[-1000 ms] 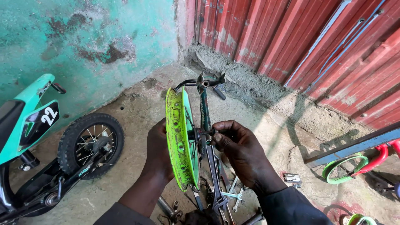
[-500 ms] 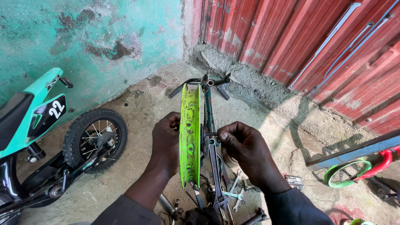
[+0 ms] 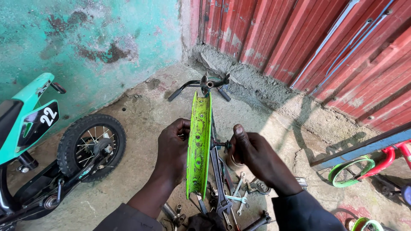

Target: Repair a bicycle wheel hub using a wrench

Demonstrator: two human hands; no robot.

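Rough concrete floor (image 3: 141, 124) out back, with a patchy turquoise wall (image 3: 85, 38) on the left and red corrugated metal sheeting (image 3: 299, 42) on the right. Dead centre is a lime-green wheel rim (image 3: 199, 145), held upright and edge-on to the camera. Left hand (image 3: 173, 147) is wrapped around the rim's left side, fingers curled tight over the edge. Right hand (image 3: 252, 156) sits just beside the axle stub (image 3: 222, 145) sticking out of the hub, fingertips pinched narrow on its end.

Compared with half a second ago, the rim has turned a bit more square to the lens, and the right hand has slid down onto the axle.

Behind the rim there's a bike frame with black handlebars (image 3: 201, 85). Wrenches and loose bits (image 3: 235, 196) are scattered on the ground underneath. A green kids' motorbike (image 3: 64, 149) is parked on the left, and a small green-rimmed wheel (image 3: 349, 171) lies far right.
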